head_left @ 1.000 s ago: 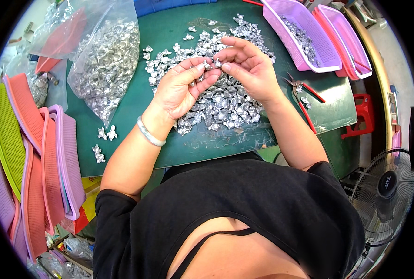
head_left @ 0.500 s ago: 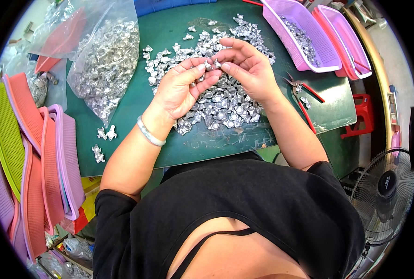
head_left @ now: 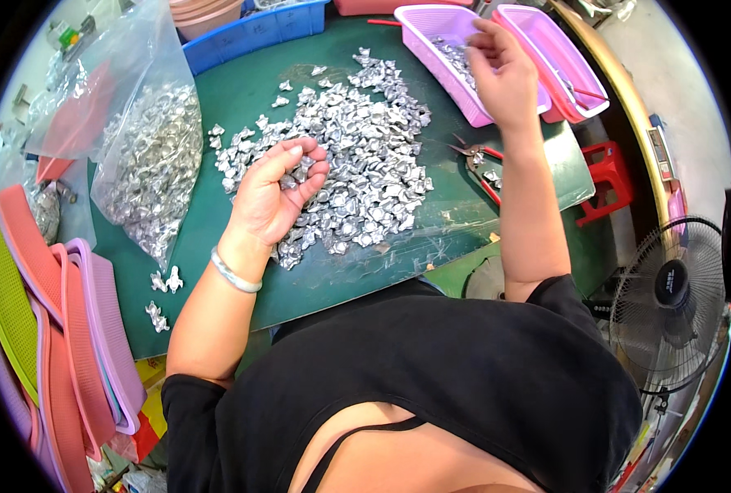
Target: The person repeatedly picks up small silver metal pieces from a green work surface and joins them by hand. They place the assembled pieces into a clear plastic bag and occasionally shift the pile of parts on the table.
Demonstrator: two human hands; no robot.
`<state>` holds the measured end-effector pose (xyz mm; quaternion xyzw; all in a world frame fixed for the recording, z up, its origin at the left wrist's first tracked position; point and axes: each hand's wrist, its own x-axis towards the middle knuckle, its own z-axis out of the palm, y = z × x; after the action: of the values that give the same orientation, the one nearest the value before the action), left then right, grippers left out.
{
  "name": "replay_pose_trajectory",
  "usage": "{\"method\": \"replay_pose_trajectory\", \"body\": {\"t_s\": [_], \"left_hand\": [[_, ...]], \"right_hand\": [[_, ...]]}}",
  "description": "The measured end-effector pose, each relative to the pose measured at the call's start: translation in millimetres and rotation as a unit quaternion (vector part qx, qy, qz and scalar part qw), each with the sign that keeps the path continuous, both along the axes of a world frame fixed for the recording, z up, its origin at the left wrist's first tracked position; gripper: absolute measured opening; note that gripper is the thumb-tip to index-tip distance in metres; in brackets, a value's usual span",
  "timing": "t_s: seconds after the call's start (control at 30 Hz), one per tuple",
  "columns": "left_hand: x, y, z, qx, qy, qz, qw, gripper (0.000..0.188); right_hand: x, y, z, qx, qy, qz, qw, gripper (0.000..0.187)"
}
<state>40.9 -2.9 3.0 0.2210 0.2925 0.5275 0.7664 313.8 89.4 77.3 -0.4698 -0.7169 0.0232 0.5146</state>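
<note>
A heap of small silvery metal castings (head_left: 365,164) covers the middle of the green tabletop. At its left part, my left hand (head_left: 271,193) curls its fingers around a few metal castings (head_left: 298,172), partly hidden by the fingers. My right hand (head_left: 505,78) is over the right side of a purple plastic basket (head_left: 435,62), its fingers bent and apart, with nothing visible in them. More castings lie in that basket. Red-handled pliers (head_left: 482,168) rest on the table below my right hand, beside a few castings.
Left of the heap stands a clear plastic bag (head_left: 156,156) full of castings, with several loose ones (head_left: 158,316) near it. Stacked baskets (head_left: 107,329) line the left edge. A blue bin (head_left: 255,33) is at the back, a red stool (head_left: 608,185) and fan (head_left: 669,287) at right.
My hands were together over the heap, fingering a casting. My right hand has moved away to the purple basket; my left has drawn slightly left, still holding castings. The view has shifted.
</note>
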Motion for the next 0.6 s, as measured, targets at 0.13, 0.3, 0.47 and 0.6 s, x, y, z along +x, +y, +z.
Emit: {"method": "replay_pose_trajectory", "body": {"t_s": [0.13,0.3,0.47,0.6], "left_hand": [[-0.8,0.4,0.5,0.011,0.027,-0.009,1.000,0.020],[-1.0,2.4,1.3,0.009,0.035,0.015,0.999,0.019],[-3.9,3.5,-2.8,0.008,0.025,0.018,0.999,0.018],[-2.1,3.1,-1.1,-0.002,0.024,0.022,0.999,0.016]], "right_hand": [[46.8,19.5,6.8,0.010,-0.172,-0.116,0.978,0.030],[57.5,18.4,13.3,-0.062,-0.130,-0.085,0.986,0.036],[61.8,19.8,-0.2,-0.054,-0.042,-0.014,0.998,0.044],[61.4,10.4,-0.9,-0.032,-0.014,0.018,0.999,0.046]]}}
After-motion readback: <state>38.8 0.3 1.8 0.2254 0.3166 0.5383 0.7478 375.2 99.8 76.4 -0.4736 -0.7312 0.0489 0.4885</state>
